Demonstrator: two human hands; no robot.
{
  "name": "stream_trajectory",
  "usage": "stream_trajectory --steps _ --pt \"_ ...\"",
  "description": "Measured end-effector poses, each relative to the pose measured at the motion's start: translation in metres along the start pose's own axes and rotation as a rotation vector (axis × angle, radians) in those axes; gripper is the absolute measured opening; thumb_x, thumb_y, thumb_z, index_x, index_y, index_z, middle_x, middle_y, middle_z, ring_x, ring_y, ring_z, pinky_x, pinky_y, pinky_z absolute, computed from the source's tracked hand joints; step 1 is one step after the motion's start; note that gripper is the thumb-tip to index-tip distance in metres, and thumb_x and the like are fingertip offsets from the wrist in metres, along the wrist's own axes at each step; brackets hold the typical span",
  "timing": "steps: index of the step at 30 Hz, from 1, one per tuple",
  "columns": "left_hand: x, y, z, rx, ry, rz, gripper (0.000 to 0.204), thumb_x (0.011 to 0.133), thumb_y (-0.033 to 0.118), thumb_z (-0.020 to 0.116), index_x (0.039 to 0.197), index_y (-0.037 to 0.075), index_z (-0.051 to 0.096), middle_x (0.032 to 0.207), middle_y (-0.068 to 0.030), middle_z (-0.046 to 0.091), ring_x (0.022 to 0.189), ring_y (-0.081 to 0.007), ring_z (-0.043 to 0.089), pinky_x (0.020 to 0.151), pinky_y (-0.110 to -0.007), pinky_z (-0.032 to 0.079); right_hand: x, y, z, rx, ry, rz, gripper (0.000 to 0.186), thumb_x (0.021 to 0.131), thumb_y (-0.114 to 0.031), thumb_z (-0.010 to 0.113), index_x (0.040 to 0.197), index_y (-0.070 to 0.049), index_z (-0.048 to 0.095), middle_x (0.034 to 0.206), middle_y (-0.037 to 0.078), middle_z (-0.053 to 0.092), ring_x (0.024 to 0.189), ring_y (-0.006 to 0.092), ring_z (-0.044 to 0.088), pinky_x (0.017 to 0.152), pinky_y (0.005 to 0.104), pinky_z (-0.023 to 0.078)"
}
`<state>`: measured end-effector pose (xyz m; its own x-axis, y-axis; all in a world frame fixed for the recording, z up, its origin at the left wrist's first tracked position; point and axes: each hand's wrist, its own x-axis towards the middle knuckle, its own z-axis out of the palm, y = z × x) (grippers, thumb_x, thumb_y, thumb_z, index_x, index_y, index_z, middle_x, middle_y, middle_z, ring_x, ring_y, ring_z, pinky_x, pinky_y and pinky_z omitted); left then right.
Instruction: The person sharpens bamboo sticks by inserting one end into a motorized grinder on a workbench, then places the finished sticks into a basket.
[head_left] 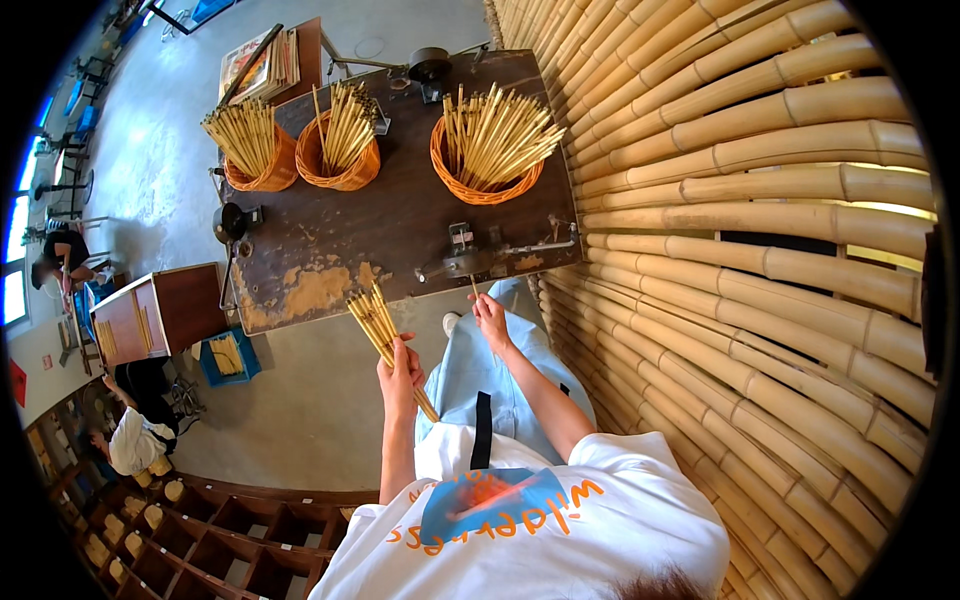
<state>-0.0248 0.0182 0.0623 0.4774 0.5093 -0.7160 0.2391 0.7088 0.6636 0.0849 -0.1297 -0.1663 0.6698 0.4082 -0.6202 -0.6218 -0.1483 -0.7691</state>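
My left hand (400, 370) is closed around a bundle of thin bamboo sticks (374, 322), held upright and fanned a little at the top, to the left of my lap. With its fingers pinched, my right hand (490, 322) holds a single thin stick (475, 288) just below the table's near edge. That stick's upper end points at a small dark metal device (466, 262) fixed at the edge; whether the two touch I cannot tell. Three orange wicker baskets full of similar sticks stand farther back: one at the right (487, 187), one in the middle (342, 170) and one at the left (265, 172).
The worn brown table (370, 235) carries more metal devices, at its left edge (232, 222) and far edge (430, 65). A bamboo-pole wall (740, 190) rises close on my right. On the floor at left lies a blue crate (226, 358). Two people (140, 437) are farther left.
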Motion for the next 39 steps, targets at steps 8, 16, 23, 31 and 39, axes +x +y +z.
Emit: stream_trajectory --steps 8,16,23,31,39 --pt "0.017 0.009 0.016 0.01 0.005 0.012 0.032 0.104 0.035 0.044 0.111 0.005 0.054 0.063 0.0036 0.04 0.046 -0.0028 0.029 0.041 -0.02 0.025 0.0 0.007 0.005 -0.028 0.031 0.002 0.025 0.103 -0.023 0.044 0.108 -0.006 0.062 0.07 -0.006 0.045 0.057 0.0021 0.037 0.049 0.0183 0.031" --pt "0.016 0.018 0.023 0.01 -0.03 0.044 0.032 0.104 0.034 0.044 0.111 0.005 0.053 0.064 0.0033 0.04 0.046 -0.0032 0.029 0.041 -0.02 0.025 -0.004 0.004 0.011 0.03 0.048 0.017 0.025 0.104 -0.025 0.044 0.107 -0.007 0.062 0.068 -0.007 0.044 0.056 0.0012 0.037 0.048 0.0177 0.03" --pt "0.004 0.003 0.005 0.032 -0.029 0.012 0.033 0.104 0.034 0.043 0.111 0.004 0.054 0.063 0.0038 0.039 0.046 -0.0033 0.029 0.042 -0.02 0.025 -0.003 0.003 0.011 0.071 0.063 0.041 0.025 0.104 -0.023 0.043 0.109 -0.006 0.062 0.069 -0.007 0.044 0.055 0.0014 0.035 0.048 0.0176 0.029" --pt "0.005 -0.007 -0.007 0.036 -0.021 0.01 0.032 0.104 0.032 0.044 0.111 0.003 0.055 0.063 0.0037 0.04 0.046 -0.0028 0.03 0.041 -0.02 0.024 -0.002 -0.001 0.014 0.07 0.064 0.035 0.025 0.104 -0.023 0.043 0.109 -0.006 0.061 0.068 -0.006 0.043 0.055 0.0023 0.034 0.048 0.019 0.029" --pt "0.022 0.005 0.001 0.014 0.028 0.002 0.032 0.104 0.033 0.043 0.111 0.004 0.055 0.062 0.0036 0.04 0.045 -0.0027 0.029 0.04 -0.02 0.025 -0.007 0.004 0.016 0.012 0.117 0.02 0.025 0.104 -0.022 0.044 0.11 -0.005 0.061 0.069 -0.006 0.044 0.056 0.0027 0.036 0.05 0.0193 0.032"
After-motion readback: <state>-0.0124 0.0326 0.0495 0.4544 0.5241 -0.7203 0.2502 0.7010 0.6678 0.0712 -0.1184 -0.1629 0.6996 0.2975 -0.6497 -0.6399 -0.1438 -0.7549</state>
